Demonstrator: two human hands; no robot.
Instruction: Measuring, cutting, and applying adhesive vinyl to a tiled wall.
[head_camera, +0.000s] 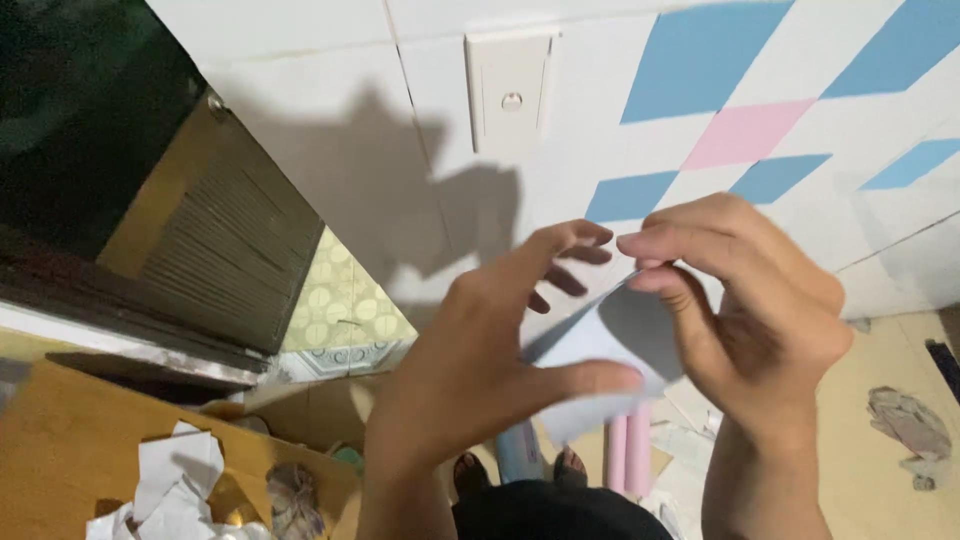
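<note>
Left hand (480, 350): thumb and fingers pinch the pale paper sheet (600, 345).
Right hand (750, 300): grips the sheet's 1 o'clock corner.
Progress: backing barely lifted; most unpeeled, seemingly.

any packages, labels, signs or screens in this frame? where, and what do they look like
No signs or screens show.
Cardboard box: bottom left, open, brown, holding torn white paper scraps.
Pink rolls: on the floor below the hands, upright cylinders, plain.
Sheet: pale blue-white, sticker-like, pinched between left hand and right hand.
Wall plate: white rectangle, upper centre, blank.
</note>
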